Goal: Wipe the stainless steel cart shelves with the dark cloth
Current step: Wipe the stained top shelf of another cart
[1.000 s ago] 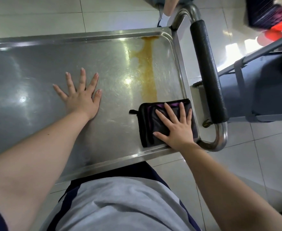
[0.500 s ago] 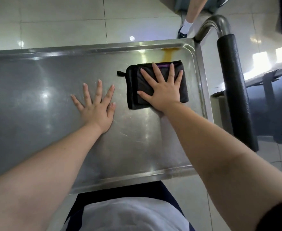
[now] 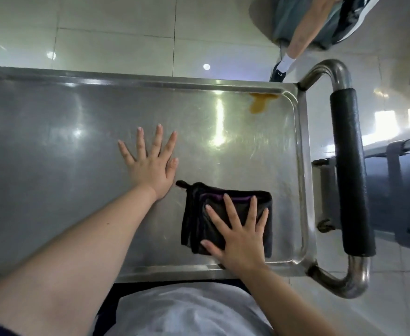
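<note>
The stainless steel cart shelf (image 3: 65, 146) fills the middle of the head view, rimmed on all sides. A folded dark cloth (image 3: 199, 214) with a purple stripe lies near the shelf's front right corner. My right hand (image 3: 238, 236) presses flat on the cloth with fingers spread. My left hand (image 3: 151, 163) rests flat on the bare steel just left of the cloth, fingers spread. A small brown-yellow stain (image 3: 259, 104) sits at the far right corner of the shelf, well beyond the cloth.
The cart's handle (image 3: 349, 170), with a black foam grip, curves off the right end. Another person's leg and shoe (image 3: 281, 69) stand beyond the far right corner. A grey-blue frame (image 3: 398, 190) sits to the right on the tiled floor.
My right hand has pulled the cloth back from the far edge to the near right corner. Most of the long brown streak is gone; only a patch at the far rim shows. My left hand stayed put.
</note>
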`<state>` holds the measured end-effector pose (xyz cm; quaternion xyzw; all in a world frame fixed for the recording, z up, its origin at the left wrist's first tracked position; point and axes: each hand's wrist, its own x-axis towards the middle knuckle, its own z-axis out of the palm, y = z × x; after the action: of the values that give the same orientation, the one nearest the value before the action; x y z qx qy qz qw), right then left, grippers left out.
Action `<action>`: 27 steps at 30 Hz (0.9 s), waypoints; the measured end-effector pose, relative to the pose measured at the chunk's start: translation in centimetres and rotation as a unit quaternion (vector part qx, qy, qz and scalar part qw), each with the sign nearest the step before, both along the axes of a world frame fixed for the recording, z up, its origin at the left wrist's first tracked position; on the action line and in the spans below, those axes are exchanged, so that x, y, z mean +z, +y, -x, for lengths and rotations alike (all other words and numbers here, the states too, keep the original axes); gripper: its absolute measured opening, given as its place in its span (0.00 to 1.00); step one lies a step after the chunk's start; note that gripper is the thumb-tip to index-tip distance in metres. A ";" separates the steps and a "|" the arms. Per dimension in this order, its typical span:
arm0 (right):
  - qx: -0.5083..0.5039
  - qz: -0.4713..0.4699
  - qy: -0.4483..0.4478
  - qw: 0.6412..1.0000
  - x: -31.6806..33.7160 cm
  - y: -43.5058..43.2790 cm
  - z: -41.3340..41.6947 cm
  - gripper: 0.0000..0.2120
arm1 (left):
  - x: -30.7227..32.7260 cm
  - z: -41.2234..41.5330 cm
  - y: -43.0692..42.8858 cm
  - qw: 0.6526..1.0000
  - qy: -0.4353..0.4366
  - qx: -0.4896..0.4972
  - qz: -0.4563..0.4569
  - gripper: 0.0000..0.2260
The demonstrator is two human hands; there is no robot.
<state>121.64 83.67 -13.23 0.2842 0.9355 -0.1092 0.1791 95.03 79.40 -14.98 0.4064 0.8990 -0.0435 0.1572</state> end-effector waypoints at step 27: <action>-0.106 -0.072 0.020 0.992 -0.3 21.8 15.9 0.35 | -0.1 0.5 0.5 1.000 -0.004 0.017 0.005 0.29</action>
<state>105.78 105.51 -13.50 0.3918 0.9089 -0.0658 0.1269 94.48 79.95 -15.10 0.3905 0.9048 -0.0439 0.1640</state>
